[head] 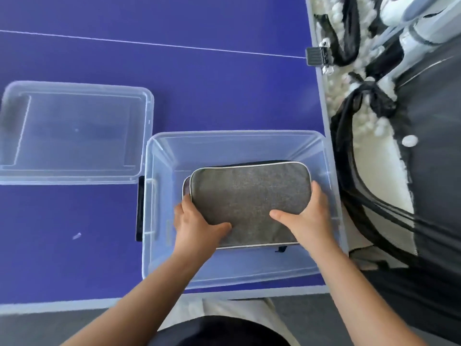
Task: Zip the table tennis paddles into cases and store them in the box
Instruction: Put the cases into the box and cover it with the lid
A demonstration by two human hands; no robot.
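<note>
**Top case going into the box, both hands on it**

Grey fabric case [249, 203] sits inside the clear plastic box [154, 245], lying flat on top of a second case [185, 187] whose edge peeks out at the left. Left hand [194, 221] grips the near-left corner, thumb on top, fingers curled under the edge. Right hand [306, 218] holds the near-right side the same way, thumb flat on the fabric, fingers wrapped round the right end. Box stands on the blue tabletop [74, 245] near its front-right corner; the clear lid [74, 133] lies just beside the box to the left, off.

Handling guess: case looks light, soft woven shell with padded sides and white piping, likely stiffened by the paddle inside, so it should hold shape when held by the ends. Fabric is not slippery. Best hold is at the short ends or corners, as now. Zipper pull seems to be the small dark tab at the near edge [281, 248], cannot tell if fully shut
</note>
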